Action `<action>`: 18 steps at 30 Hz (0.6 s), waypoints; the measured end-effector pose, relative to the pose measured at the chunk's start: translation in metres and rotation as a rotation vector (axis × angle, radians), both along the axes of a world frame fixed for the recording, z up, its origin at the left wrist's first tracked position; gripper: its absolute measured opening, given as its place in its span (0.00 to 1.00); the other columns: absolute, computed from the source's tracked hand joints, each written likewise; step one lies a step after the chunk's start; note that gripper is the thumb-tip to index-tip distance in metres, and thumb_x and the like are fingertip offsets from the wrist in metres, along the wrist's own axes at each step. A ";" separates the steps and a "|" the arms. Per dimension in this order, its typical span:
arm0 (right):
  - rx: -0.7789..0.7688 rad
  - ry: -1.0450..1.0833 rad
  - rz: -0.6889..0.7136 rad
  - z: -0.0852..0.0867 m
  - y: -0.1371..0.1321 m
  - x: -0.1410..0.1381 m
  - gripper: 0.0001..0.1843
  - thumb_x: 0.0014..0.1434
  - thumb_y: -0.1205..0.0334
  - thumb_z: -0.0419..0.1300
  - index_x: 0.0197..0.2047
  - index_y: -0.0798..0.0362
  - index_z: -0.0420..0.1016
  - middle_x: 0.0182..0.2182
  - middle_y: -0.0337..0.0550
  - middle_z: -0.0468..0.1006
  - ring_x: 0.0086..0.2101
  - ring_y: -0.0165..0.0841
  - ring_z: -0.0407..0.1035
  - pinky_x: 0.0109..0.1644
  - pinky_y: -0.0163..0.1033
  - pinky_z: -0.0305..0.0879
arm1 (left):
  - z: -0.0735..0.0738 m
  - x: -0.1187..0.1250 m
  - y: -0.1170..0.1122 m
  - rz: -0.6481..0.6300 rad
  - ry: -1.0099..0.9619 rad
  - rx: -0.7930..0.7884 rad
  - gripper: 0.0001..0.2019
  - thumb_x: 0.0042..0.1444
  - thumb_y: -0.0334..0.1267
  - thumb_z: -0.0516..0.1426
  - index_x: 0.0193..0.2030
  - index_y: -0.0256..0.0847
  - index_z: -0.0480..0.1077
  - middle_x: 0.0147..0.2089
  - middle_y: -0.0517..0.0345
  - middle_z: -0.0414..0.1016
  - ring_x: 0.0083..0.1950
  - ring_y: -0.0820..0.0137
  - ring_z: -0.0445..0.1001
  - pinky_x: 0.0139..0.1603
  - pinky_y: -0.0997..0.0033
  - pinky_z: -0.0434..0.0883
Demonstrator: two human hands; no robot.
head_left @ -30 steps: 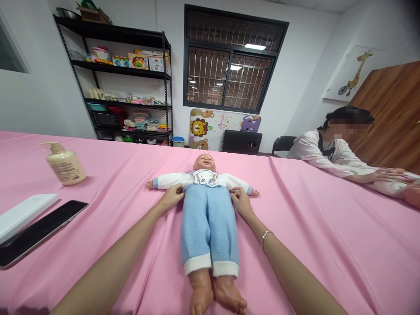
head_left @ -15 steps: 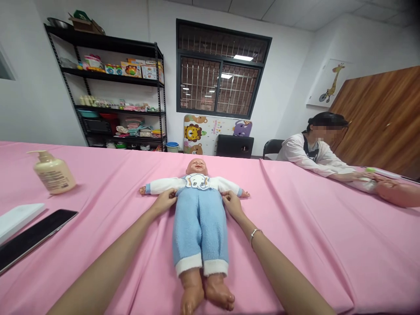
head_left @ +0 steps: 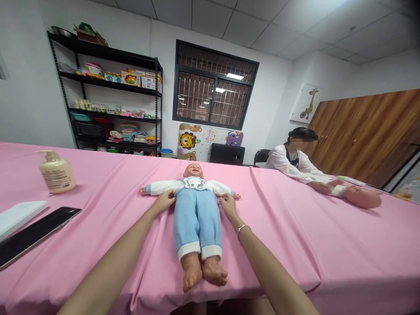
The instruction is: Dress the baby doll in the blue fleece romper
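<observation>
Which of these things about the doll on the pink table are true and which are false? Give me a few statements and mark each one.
The left hand touches the doll's white sleeve. True.

The bracelet is on the left wrist. False: it is on the wrist of the right hand.

The pump bottle stands upright. True.

The phone lies to the right of the doll. False: it lies to the doll's left in this view, near the pump bottle.

A seated person has a hand on a second doll. True.
</observation>
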State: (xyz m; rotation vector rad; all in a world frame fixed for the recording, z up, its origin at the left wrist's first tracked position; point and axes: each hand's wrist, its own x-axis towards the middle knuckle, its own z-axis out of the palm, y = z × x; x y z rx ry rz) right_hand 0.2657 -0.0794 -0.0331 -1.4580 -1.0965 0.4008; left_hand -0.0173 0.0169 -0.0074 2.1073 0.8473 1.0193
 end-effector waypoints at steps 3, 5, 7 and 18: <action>-0.032 0.042 0.071 0.007 -0.026 -0.007 0.09 0.47 0.61 0.51 0.33 0.55 0.63 0.31 0.44 0.72 0.32 0.33 0.68 0.37 0.38 0.65 | 0.002 -0.002 -0.003 -0.008 -0.008 0.006 0.07 0.41 0.39 0.52 0.27 0.38 0.65 0.27 0.59 0.68 0.30 0.65 0.66 0.32 0.69 0.63; -0.072 0.049 0.149 0.012 -0.054 -0.010 0.10 0.46 0.60 0.53 0.32 0.55 0.65 0.33 0.45 0.72 0.33 0.33 0.68 0.37 0.37 0.65 | 0.004 -0.003 -0.004 -0.028 -0.014 0.005 0.08 0.41 0.40 0.52 0.27 0.38 0.65 0.28 0.58 0.70 0.31 0.65 0.67 0.33 0.68 0.64; -0.115 0.036 0.198 0.017 -0.087 -0.009 0.11 0.45 0.60 0.57 0.32 0.56 0.67 0.31 0.44 0.73 0.32 0.34 0.68 0.37 0.37 0.65 | 0.005 -0.003 -0.005 -0.043 -0.019 0.002 0.09 0.41 0.40 0.52 0.28 0.38 0.65 0.29 0.57 0.70 0.32 0.64 0.67 0.34 0.68 0.65; -0.223 -0.076 0.152 0.019 -0.165 0.017 0.08 0.43 0.60 0.57 0.28 0.54 0.68 0.27 0.40 0.71 0.29 0.32 0.64 0.33 0.35 0.60 | -0.002 -0.003 0.004 -0.022 -0.042 -0.034 0.08 0.34 0.38 0.54 0.25 0.38 0.66 0.26 0.58 0.71 0.31 0.64 0.67 0.34 0.67 0.66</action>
